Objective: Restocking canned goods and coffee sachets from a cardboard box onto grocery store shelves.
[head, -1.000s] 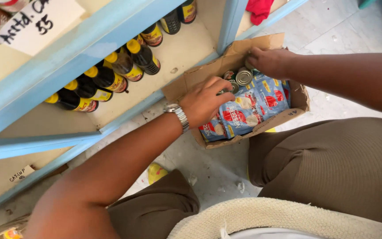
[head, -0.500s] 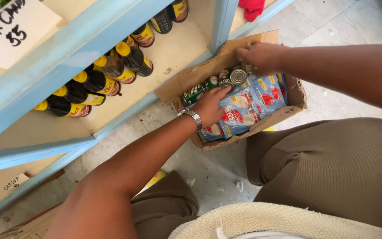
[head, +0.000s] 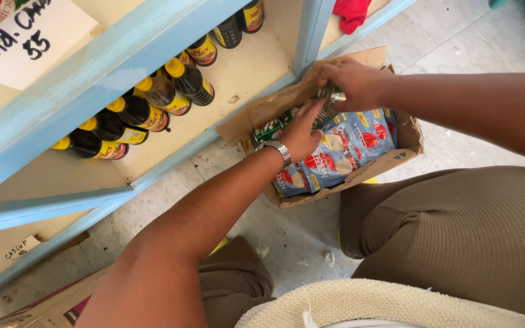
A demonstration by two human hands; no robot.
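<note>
The right hand (head: 355,82) is closed around a small can (head: 330,94) above the far end of the cardboard box (head: 247,118). The left hand (head: 304,130), fingers loosely extended, touches the can from below. Blue packets (head: 347,149) fill the box's near side. Dark bottles (head: 147,106) lie on the blue shelf (head: 92,79) left of the box.
</note>
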